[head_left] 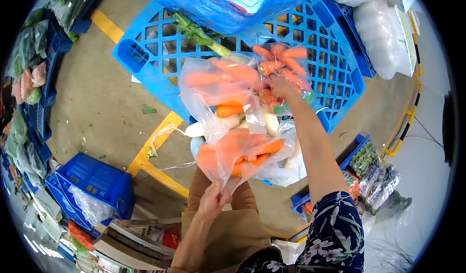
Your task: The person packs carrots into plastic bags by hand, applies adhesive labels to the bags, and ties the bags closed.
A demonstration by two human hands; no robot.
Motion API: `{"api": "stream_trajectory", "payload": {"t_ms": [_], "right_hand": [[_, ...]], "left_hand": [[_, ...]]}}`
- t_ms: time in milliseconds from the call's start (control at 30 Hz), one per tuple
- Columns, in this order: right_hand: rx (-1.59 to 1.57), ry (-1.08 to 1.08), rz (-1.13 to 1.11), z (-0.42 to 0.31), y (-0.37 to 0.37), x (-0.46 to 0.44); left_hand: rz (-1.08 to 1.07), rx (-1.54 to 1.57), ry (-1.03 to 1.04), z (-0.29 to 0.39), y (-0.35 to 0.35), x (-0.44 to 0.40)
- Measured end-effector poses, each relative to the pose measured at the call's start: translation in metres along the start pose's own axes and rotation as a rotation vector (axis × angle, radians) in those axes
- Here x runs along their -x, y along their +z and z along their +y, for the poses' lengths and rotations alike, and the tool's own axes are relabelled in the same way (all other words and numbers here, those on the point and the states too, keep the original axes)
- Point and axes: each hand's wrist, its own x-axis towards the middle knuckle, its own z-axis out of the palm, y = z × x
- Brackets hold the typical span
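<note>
**2 hands, well apart, on bagged carrots**

The left hand (213, 199) pinches the near edge of a clear carrot bag (233, 151) before brown trousers (245, 195). The right hand (284, 87) touches a smaller carrot bag (294, 54) over the blue plastic lattice (131, 52); its fingertips are hidden, so I cannot tell whether they grip. Plastic partly covers the white radishes (195, 129). Blue sheeting (194, 1) is cut off at the top. Yellow characters (92, 189) on a blue crate (119, 185) are too small to read.
</note>
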Motion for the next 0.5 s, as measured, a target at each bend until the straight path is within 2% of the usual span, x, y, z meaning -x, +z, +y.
{"api": "stream_trajectory", "payload": {"t_ms": [67, 133, 233, 333, 433, 500], "right_hand": [[0.083, 0.018, 0.063, -0.005, 0.005, 0.001], [0.025, -0.001, 0.215, -0.004, 0.013, 0.005], [-0.106, -0.046, 0.244, -0.007, 0.011, 0.044], [-0.444, -0.172, 0.385, -0.025, -0.038, 0.114], [-0.496, -0.340, 0.691, -0.039, -0.062, 0.166], [-0.699, -0.268, 0.728, -0.050, -0.078, 0.205]], "left_hand": [[-0.006, 0.019, -0.024, 0.001, 0.000, -0.001], [0.002, 0.025, -0.022, 0.003, 0.003, -0.001], [0.018, 0.028, -0.013, 0.003, 0.004, -0.001], [0.046, 0.062, 0.022, 0.004, 0.010, -0.002], [0.067, 0.008, 0.088, 0.007, 0.016, -0.005], [0.042, 0.119, 0.085, 0.008, 0.016, -0.008]]}}
